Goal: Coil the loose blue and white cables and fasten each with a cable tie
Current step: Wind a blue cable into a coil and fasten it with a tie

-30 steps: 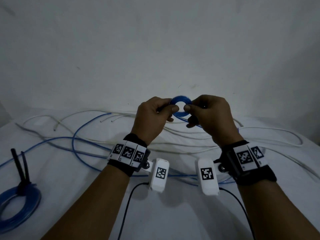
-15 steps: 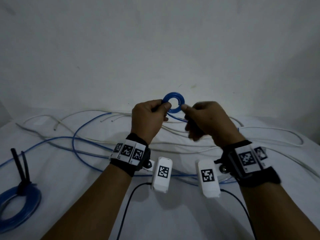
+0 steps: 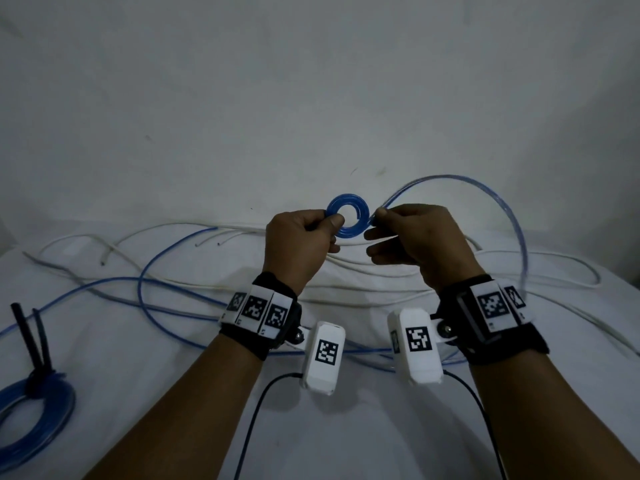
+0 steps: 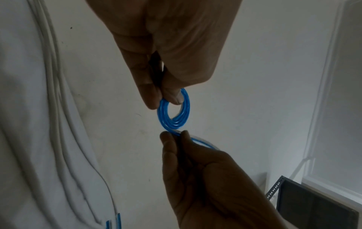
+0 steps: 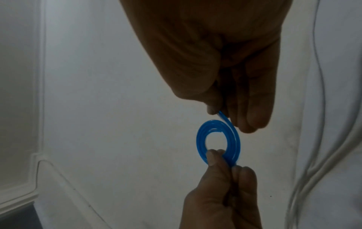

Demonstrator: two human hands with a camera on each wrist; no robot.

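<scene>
A small flat blue coil (image 3: 361, 206) is held up in front of the wall. My left hand (image 3: 330, 220) pinches its left rim between thumb and fingers. My right hand (image 3: 379, 214) pinches the blue strand just where it leaves the coil's right side. From there the loose blue cable (image 3: 485, 183) arcs up and right, then drops to the table. More blue cable (image 3: 143, 271) and white cables (image 3: 381, 293) lie tangled on the table. In the wrist views the coil (image 4: 185, 117) (image 5: 201, 136) shows several turns between both hands' fingertips.
At the left edge lies a larger blue coil (image 3: 52, 415) bound by a black cable tie (image 3: 33, 336) whose ends stick up. A white cloth (image 3: 156, 393) covers the table. A pale wall (image 3: 311, 98) stands close behind.
My right hand rose from below the coil to its right side, swinging the loose blue strand up into a high arc. The coil stayed in my left hand's pinch.
</scene>
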